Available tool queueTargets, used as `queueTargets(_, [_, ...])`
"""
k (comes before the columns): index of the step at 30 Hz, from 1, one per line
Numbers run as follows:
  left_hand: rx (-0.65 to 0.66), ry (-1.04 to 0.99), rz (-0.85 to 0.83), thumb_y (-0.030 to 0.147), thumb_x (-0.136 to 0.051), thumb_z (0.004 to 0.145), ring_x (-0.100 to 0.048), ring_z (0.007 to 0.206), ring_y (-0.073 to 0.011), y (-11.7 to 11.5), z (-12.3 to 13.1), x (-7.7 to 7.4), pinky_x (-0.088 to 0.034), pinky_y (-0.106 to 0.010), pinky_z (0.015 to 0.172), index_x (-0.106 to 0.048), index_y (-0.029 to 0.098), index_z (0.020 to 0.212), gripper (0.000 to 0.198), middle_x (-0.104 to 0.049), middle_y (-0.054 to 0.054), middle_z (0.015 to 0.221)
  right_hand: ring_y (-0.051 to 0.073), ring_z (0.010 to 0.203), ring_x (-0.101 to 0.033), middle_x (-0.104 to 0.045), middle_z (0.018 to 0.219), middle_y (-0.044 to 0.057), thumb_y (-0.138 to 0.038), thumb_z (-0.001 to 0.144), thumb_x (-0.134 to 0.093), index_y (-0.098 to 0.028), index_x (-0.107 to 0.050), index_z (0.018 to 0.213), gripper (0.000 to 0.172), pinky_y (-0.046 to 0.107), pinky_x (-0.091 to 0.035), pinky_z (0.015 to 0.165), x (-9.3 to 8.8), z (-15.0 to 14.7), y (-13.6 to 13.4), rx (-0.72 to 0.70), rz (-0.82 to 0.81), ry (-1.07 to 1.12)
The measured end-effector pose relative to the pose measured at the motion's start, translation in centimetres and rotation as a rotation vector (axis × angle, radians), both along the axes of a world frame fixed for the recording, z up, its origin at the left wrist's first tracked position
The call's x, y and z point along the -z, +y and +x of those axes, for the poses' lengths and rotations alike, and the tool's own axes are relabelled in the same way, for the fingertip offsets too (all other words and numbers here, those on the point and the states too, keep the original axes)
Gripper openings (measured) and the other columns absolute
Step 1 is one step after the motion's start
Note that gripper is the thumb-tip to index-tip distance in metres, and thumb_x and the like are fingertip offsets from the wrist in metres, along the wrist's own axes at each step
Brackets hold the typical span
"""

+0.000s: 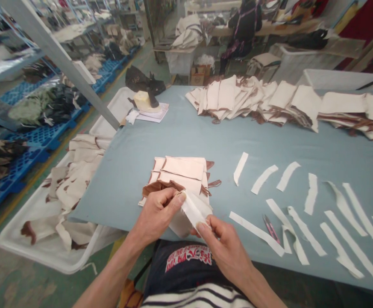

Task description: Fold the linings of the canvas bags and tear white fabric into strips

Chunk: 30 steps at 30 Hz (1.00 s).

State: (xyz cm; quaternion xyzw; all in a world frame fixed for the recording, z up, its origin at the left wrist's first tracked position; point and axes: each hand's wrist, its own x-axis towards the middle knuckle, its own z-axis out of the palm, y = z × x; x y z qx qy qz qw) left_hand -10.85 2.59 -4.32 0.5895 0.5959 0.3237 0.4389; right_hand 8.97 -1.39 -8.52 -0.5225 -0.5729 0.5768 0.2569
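Note:
My left hand (pixel 160 211) pinches the upper end of a white strip (pixel 194 209) together with the edge of a cream cloth piece with brown trim (pixel 178 222). The strip's lower end is between the fingers of my right hand (pixel 220 239), at the table's front edge. Just beyond my hands lies a small stack of cream pieces with brown edging and ties (pixel 183 169). Several loose white strips (pixel 265 179) are spread over the table on the right, with small pink-handled snips (pixel 271 229) among them.
Piles of cream and brown pieces (pixel 224 96) line the far side of the blue-green table (pixel 135 145). A white bin (pixel 45 252) of cloth stands at the left. Near the far left corner are a yellow block (pixel 143 100) and black cloth (pixel 144 81). A person (pixel 244 30) is behind.

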Motion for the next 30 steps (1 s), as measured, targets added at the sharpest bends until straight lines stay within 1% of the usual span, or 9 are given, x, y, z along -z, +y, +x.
queueTargets(3, [0.021, 0.000, 0.018, 0.044, -0.051, 0.096, -0.042, 0.063, -0.0128, 0.0, -0.2, 0.0, -0.032, -0.025, 0.058, -0.047, 0.019, 0.064, 0.041, -0.046, 0.002, 0.066, 0.015, 0.064, -0.050, -0.057, 0.068, -0.001, -0.045, 0.101, -0.047, -0.018, -0.060, 0.076, 0.039, 0.027, -0.037, 0.060, -0.2, 0.0, 0.0, -0.033, 0.056, 0.008])
queueTargets(7, [0.072, -0.001, 0.024, 0.044, -0.051, 0.097, -0.041, 0.063, -0.0121, 0.4, -0.3, 0.0, -0.032, -0.025, 0.058, -0.048, 0.018, 0.066, 0.041, -0.047, 0.003, 0.067, 0.018, 0.081, -0.057, -0.064, 0.087, 0.003, -0.038, 0.101, -0.050, -0.021, -0.048, 0.071, 0.035, 0.028, -0.043, 0.074, -0.5, -0.2, 0.1, -0.016, 0.218, 0.116])
queueTargets(9, [0.093, 0.001, 0.037, 0.045, -0.051, 0.097, -0.040, 0.061, -0.0115, 0.5, -0.3, -0.1, -0.031, -0.025, 0.057, -0.047, 0.018, 0.065, 0.042, -0.046, 0.003, 0.065, 0.018, 0.085, -0.058, -0.066, 0.092, 0.004, -0.038, 0.101, -0.049, -0.021, -0.048, 0.073, 0.033, 0.028, -0.045, 0.078, -0.5, -0.1, 0.1, -0.030, 0.224, 0.129])
queueTargets(14, [0.151, -0.067, -0.017, 0.048, -0.053, 0.094, -0.033, 0.057, -0.0101, 0.6, -0.4, -0.7, -0.025, -0.024, 0.053, -0.045, 0.019, 0.064, 0.043, -0.037, 0.006, 0.061, 0.016, 0.065, -0.052, -0.058, 0.068, -0.002, -0.045, 0.105, -0.041, -0.020, -0.057, 0.076, 0.042, 0.026, -0.041, 0.061, -0.9, 2.1, -0.2, -0.177, 0.142, -0.037])
queueTargets(16, [0.195, -0.108, -0.055, 0.046, -0.053, 0.094, -0.032, 0.057, -0.0096, 0.5, -0.5, -1.2, -0.024, -0.024, 0.052, -0.046, 0.018, 0.065, 0.041, -0.035, 0.006, 0.061, 0.016, 0.064, -0.056, -0.061, 0.070, -0.001, -0.044, 0.105, -0.042, -0.020, -0.062, 0.079, 0.040, 0.027, -0.043, 0.062, -1.4, 3.6, 0.2, -0.154, 0.227, -0.128])
queueTargets(19, [0.280, -0.102, -0.068, 0.041, -0.055, 0.093, -0.032, 0.058, -0.0093, 0.3, -0.3, -2.0, -0.025, -0.024, 0.054, -0.046, 0.018, 0.065, 0.037, -0.036, 0.006, 0.062, 0.020, 0.078, -0.066, -0.071, 0.086, 0.002, -0.042, 0.104, -0.043, -0.021, -0.068, 0.100, 0.033, 0.030, -0.049, 0.072, -2.3, 5.4, 1.4, 0.005, 0.445, -0.212])
queueTargets(22, [0.378, -0.085, -0.104, 0.036, -0.056, 0.092, -0.036, 0.061, -0.0097, 0.3, 0.3, -2.9, -0.027, -0.024, 0.056, -0.051, 0.017, 0.070, 0.030, -0.040, 0.006, 0.065, 0.022, 0.095, -0.068, -0.073, 0.103, 0.005, -0.046, 0.105, -0.043, -0.022, -0.066, 0.112, 0.034, 0.032, -0.051, 0.082, -3.4, 5.7, 3.0, 0.065, 0.643, -0.143])
queueTargets(26, [0.463, -0.102, -0.133, 0.033, -0.055, 0.091, -0.036, 0.062, -0.0100, 0.4, 1.2, -3.8, -0.028, -0.024, 0.057, -0.050, 0.017, 0.071, 0.026, -0.039, 0.006, 0.067, 0.024, 0.109, -0.066, -0.071, 0.115, 0.010, -0.061, 0.103, -0.043, -0.020, -0.060, 0.122, 0.048, 0.036, -0.051, 0.093, -4.8, 3.7, 5.1, -0.082, 0.784, 0.062])
queueTargets(30, [0.506, -0.090, -0.108, 0.032, -0.054, 0.092, -0.035, 0.061, -0.0098, 0.3, 1.4, -4.6, -0.028, -0.023, 0.056, -0.048, 0.018, 0.070, 0.027, -0.039, 0.007, 0.065, 0.027, 0.115, -0.064, -0.070, 0.118, 0.014, -0.070, 0.097, -0.048, -0.018, -0.060, 0.123, 0.059, 0.044, -0.048, 0.100, -5.5, 1.6, 7.0, -0.260, 0.922, 0.125])
